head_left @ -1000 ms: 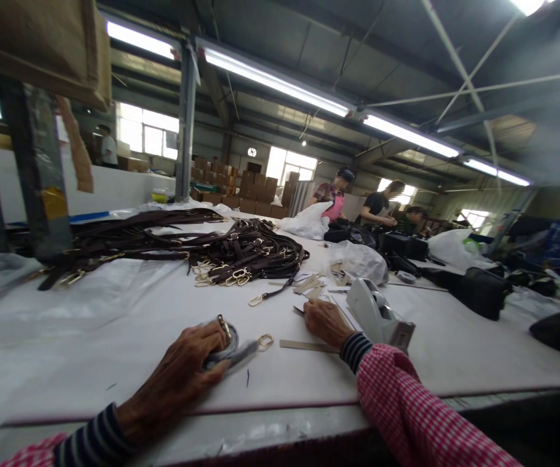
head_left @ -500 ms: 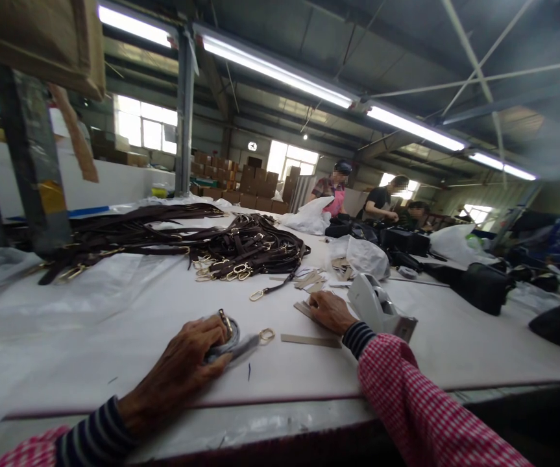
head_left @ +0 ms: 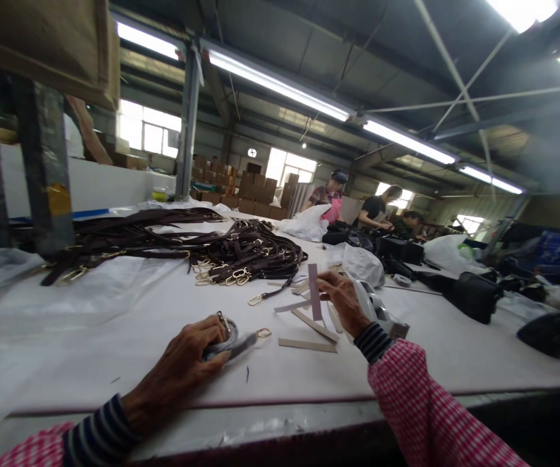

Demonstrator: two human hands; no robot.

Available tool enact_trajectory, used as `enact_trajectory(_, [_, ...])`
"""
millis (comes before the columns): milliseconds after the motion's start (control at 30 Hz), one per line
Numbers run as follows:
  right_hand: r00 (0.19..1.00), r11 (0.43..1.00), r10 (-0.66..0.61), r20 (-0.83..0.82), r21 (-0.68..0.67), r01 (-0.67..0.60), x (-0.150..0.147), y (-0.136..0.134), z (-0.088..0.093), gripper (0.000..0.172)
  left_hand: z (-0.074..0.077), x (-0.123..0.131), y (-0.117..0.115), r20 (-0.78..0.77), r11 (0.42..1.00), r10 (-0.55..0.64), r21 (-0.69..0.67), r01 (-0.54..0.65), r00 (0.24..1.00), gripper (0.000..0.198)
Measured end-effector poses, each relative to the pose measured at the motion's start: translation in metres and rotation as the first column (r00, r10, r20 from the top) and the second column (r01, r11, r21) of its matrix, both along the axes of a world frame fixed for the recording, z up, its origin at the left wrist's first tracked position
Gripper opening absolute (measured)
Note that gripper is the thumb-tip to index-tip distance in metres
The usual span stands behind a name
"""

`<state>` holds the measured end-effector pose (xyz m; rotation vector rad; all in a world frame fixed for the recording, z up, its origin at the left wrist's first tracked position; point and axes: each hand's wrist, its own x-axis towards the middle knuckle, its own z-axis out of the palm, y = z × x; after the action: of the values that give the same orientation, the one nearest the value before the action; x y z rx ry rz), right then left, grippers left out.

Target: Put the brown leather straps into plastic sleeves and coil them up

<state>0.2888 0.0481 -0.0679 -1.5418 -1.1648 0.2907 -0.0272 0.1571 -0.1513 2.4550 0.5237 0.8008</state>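
My left hand (head_left: 189, 357) is closed around a coiled strap (head_left: 233, 334) that looks wrapped in grey, on the white table covering. A gold clasp (head_left: 263, 333) sticks out from the coil's right end. Held up between the thumb and fingers of my right hand (head_left: 342, 298) is a flat greyish strip (head_left: 315, 292). Below it lie more loose strips, one beige strip (head_left: 307, 345) nearest to me. A tape dispenser (head_left: 381, 311) stands just behind my right hand, partly hidden by it.
Dark straps with gold clasps (head_left: 255, 250) are heaped across the table's far left. A clear plastic bag (head_left: 357, 263) lies beyond the dispenser. Black bags (head_left: 474, 295) spread along the right. A metal post (head_left: 48, 175) rises at left. Several people work farther back.
My right hand has lifted off the table with a strip pinched in it. The loose strips beneath have spread apart. My left hand stays on the coiled strap.
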Motion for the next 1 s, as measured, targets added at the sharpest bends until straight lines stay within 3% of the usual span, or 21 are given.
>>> enact_trajectory(167, [0.98, 0.994, 0.107, -0.169, 0.026, -0.104, -0.024, 0.002, 0.0, 0.03, 0.011, -0.002, -0.005, 0.018, 0.993, 0.011, -0.118, -0.009, 1.0, 0.016])
enact_trajectory(267, [0.964, 0.991, 0.137, -0.229, 0.034, -0.133, -0.037, 0.002, 0.0, 0.028, 0.018, -0.005, -0.004, 0.122, 0.966, 0.025, -0.26, 0.008, 0.992, 0.02])
enact_trajectory(367, [0.931, 0.967, 0.245, -0.27, 0.006, -0.253, -0.06, -0.005, -0.002, 0.026, 0.022, -0.01, 0.001, 0.254, 0.901, 0.107, -0.434, 0.014, 0.961, 0.029])
enact_trajectory(433, [0.904, 0.926, 0.348, -0.246, -0.059, -0.373, -0.082, -0.012, -0.006, 0.023, 0.022, -0.014, 0.004, 0.339, 0.807, 0.165, -0.587, 0.071, 0.926, 0.032])
enact_trajectory(500, [0.899, 0.887, 0.425, -0.109, -0.149, -0.437, -0.107, -0.019, -0.011, 0.017, 0.022, -0.017, 0.007, 0.408, 0.664, 0.211, -0.727, 0.176, 0.888, 0.031])
enact_trajectory(567, [0.878, 0.88, 0.457, 0.142, -0.218, -0.423, -0.13, -0.025, -0.018, 0.01, 0.02, -0.019, 0.008, 0.444, 0.54, 0.241, -0.8, 0.261, 0.863, 0.031])
enact_trajectory(633, [0.807, 0.904, 0.427, 0.408, -0.204, -0.376, -0.147, -0.025, -0.024, 0.008, 0.019, -0.02, 0.008, 0.464, 0.472, 0.258, -0.826, 0.308, 0.847, 0.03])
enact_trajectory(800, [0.629, 0.965, 0.142, 0.765, 0.034, -0.259, -0.164, 0.001, -0.04, 0.015, 0.017, -0.017, 0.01, 0.533, 0.376, 0.268, -0.825, 0.422, 0.802, 0.027])
enact_trajectory(1000, [0.309, 0.962, -0.006, 0.951, 0.091, -0.259, -0.168, 0.028, -0.055, 0.015, 0.022, -0.016, 0.007, 0.576, 0.371, 0.226, -0.796, 0.477, 0.786, 0.025])
